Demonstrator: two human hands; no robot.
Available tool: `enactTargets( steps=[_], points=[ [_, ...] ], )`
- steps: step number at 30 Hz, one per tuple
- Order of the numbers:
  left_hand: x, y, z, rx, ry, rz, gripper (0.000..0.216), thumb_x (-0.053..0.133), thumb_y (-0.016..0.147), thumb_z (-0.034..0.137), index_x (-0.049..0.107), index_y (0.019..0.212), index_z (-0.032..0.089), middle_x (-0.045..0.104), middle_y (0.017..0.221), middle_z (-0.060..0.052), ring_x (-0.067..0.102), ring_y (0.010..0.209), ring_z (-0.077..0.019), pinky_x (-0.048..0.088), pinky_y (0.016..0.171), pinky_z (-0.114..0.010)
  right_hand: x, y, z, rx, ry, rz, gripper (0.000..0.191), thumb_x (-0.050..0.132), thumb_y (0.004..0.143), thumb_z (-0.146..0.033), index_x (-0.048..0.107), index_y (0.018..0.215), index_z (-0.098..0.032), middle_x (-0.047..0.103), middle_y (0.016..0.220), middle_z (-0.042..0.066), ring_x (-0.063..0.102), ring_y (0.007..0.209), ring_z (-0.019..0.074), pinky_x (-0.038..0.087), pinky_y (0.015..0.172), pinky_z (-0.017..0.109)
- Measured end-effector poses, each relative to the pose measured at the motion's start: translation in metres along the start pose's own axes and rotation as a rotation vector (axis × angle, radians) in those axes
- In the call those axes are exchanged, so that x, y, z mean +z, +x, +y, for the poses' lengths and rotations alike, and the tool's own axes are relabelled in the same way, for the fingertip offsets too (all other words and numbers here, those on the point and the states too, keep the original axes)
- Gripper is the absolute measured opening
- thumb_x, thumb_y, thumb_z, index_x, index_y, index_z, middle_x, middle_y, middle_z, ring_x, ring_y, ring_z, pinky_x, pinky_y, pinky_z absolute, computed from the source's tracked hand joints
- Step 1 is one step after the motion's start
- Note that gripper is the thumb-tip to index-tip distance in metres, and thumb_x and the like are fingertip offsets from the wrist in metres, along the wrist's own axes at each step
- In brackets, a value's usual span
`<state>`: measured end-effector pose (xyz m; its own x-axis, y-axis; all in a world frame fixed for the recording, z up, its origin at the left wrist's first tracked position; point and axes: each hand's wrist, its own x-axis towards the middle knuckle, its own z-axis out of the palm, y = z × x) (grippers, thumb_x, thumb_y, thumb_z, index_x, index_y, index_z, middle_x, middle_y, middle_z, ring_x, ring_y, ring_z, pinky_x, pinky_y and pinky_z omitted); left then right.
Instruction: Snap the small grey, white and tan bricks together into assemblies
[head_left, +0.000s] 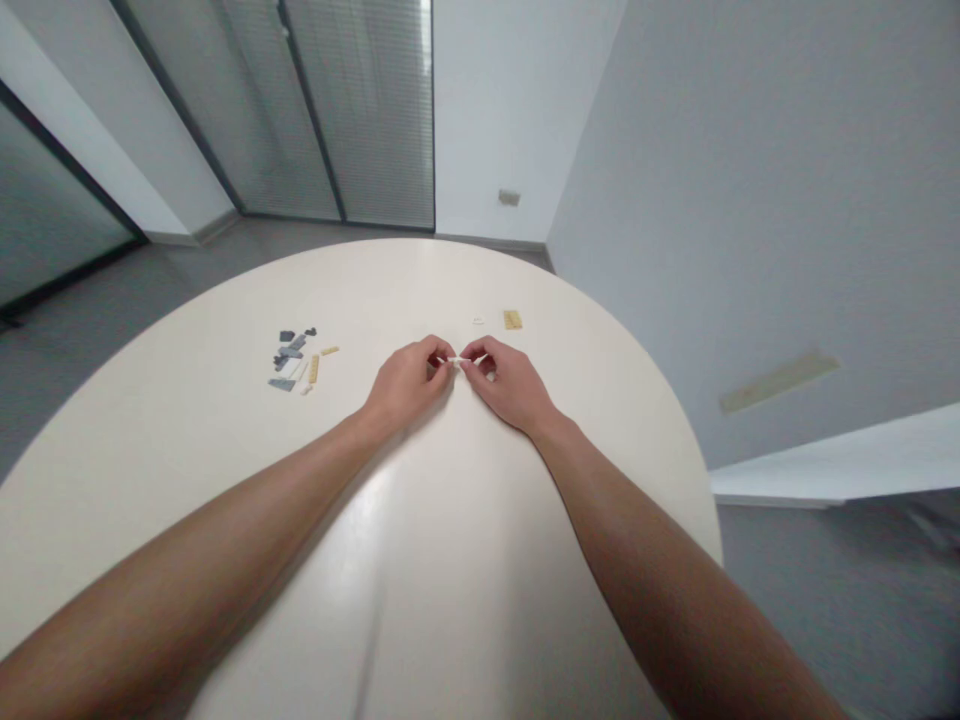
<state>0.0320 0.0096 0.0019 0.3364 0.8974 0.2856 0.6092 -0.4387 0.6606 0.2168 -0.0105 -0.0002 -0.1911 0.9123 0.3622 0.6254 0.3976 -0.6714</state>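
The left hand (409, 385) and right hand (506, 385), both nearly closed, share a small white plastic brick (455, 361) between their fingertips, gripping it from either end, with loose grey bricks (291, 355) well left of it and a tan plate (513, 319) just beyond it.

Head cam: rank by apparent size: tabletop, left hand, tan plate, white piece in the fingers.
1. Round cream tabletop
2. Left hand
3. Tan plate
4. White piece

The hand sits nearer the camera, so nearness inflates it. Plate and piece are close; the piece is partly hidden, so that ranking is unsure.
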Motion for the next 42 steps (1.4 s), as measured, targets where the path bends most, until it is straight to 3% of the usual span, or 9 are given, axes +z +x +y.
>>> enactTargets(
  steps=[42],
  points=[
    [0.0027, -0.0005, -0.0037, 0.034, -0.043, 0.017, 0.018, 0.054, 0.091, 0.032, 0.066, 0.098, 0.020, 0.072, 0.087, -0.004, 0.063, 0.075, -0.0173, 0.046, 0.067, -0.030, 0.0003, -0.0006, -0.0004, 0.013, -0.014, 0.010, 0.015, 0.058, 0.095, -0.034, 0.067, 0.099, -0.023, 0.072, 0.088, 0.001, 0.062, 0.074, 0.0154, 0.046, 0.074, 0.030]
  ],
)
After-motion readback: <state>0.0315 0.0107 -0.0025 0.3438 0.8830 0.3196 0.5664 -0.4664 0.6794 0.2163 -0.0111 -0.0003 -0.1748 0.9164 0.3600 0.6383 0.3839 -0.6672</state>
